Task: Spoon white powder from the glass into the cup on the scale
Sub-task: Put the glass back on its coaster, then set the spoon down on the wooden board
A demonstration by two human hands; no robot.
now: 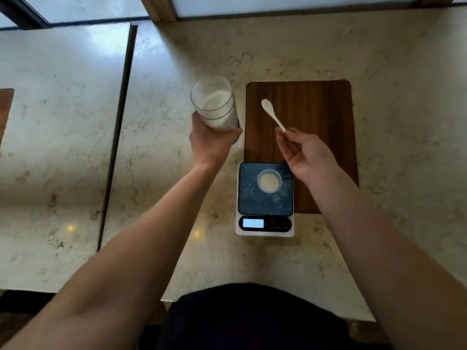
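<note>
My left hand [211, 142] grips the lower part of a clear glass [214, 106] holding white powder, lifted and tilted toward me left of the wooden board. My right hand [307, 154] pinches the handle end of a white spoon [272, 113]; its bowl points up-left over the board, a short way right of the glass rim. The bowl looks bare. A small clear cup [269, 180] with pale powder in its bottom sits on the dark platform of a digital scale [265, 210], just below my right hand. The scale's display is lit.
A dark wooden board [316, 102] lies on the marble counter [177, 198] under the scale's far end. A gap [118, 127] splits the counter from another slab at left. A window ledge runs along the back. My dark-clothed torso is at the bottom edge.
</note>
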